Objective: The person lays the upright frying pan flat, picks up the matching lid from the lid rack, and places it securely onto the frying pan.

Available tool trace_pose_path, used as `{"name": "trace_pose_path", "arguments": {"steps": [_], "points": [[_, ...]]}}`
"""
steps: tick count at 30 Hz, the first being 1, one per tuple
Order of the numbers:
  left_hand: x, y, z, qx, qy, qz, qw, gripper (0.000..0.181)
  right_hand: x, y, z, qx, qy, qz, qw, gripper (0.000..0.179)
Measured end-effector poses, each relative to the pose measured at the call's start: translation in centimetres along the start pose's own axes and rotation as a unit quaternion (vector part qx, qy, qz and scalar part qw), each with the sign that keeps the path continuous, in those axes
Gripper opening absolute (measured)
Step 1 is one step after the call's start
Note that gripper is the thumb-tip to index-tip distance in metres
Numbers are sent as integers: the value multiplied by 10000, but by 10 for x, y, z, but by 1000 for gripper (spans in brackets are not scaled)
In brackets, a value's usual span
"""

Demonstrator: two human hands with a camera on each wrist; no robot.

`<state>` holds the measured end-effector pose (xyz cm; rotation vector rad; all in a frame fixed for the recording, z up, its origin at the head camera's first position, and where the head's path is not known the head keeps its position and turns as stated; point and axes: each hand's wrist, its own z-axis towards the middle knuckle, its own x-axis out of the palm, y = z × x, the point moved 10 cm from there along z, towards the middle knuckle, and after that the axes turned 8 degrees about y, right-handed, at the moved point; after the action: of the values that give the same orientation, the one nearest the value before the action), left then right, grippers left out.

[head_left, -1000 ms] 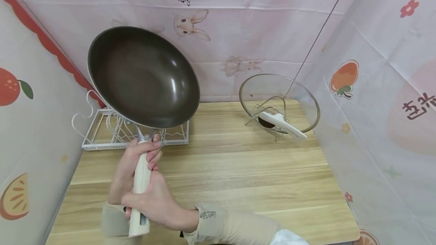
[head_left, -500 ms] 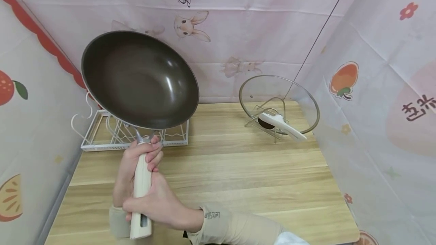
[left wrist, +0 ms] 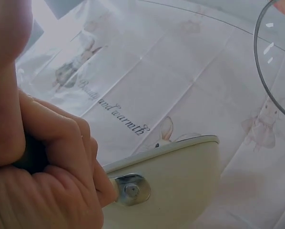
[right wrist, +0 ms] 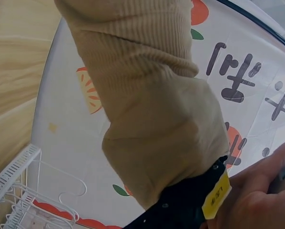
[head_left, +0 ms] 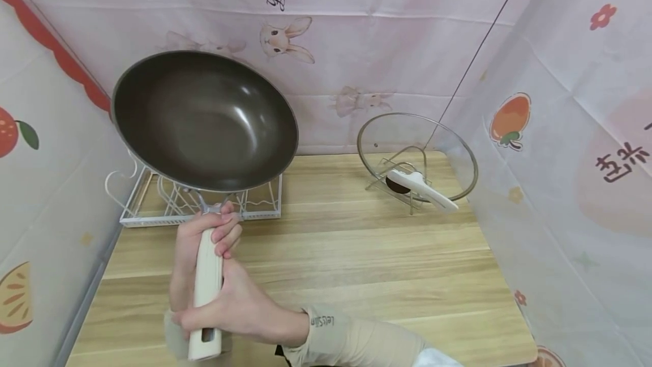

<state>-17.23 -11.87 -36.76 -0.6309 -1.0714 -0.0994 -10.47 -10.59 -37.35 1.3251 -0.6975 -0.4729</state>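
Observation:
Both hands hold a deep frying pan (head_left: 206, 120) with a dark inside and a cream handle (head_left: 207, 276). My left hand (head_left: 189, 242) grips the handle close to the pan, fingers wrapped round it. Lower down, near the slotted end, my right hand (head_left: 234, 302) grips the same handle with its thumb across the top. The pan tilts with its inside facing me, over a white wire dish rack (head_left: 261, 214); whether they touch is hidden. In the left wrist view the pan's cream outside (left wrist: 176, 181) and a metal handle bracket (left wrist: 132, 190) show.
A glass lid (head_left: 453, 157) with a white-and-dark knob leans on a small metal wire stand (head_left: 411, 203) at the back right. The wood-grain table (head_left: 356, 276) lies between printed cloth walls (head_left: 336, 44) at the back and both sides.
The pan has sunk slightly and its rim has shifted left. The lower end of the handle has swung a little left, both hands moving with it. The lid stays still.

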Motion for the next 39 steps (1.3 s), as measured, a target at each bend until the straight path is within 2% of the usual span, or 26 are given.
{"name": "trace_pose_path", "arguments": {"steps": [2, 12, 21, 29, 32, 35, 39], "points": [[3, 0, 1, 16, 100, -141, 9998, 29, 0, 3, 0, -66, -58, -69, 9999, 73], [16, -2, 8, 175, 729, -406, 9964, 32, 0, 14, 0, -95, -276, -634, 9976, 63], [17, -1, 12, 174, 654, -625, 9957, 23, 0, 19, -1, -136, -203, -582, 9980, 50], [20, -3, 13, 182, 765, -777, 9939, 20, 1, 24, 0, -221, 143, -597, 9979, 68], [22, -4, 12, 179, 837, -896, 9923, 19, 4, 23, 1, -72, 471, -348, 9983, 62], [24, -5, 12, 152, 844, -1070, 9905, 18, 7, 18, -2, 381, 787, 114, 9961, 53], [26, -5, 11, 142, 756, -1324, 9882, 19, 2, 15, -10, 892, 876, -165, 9920, 31]]}}
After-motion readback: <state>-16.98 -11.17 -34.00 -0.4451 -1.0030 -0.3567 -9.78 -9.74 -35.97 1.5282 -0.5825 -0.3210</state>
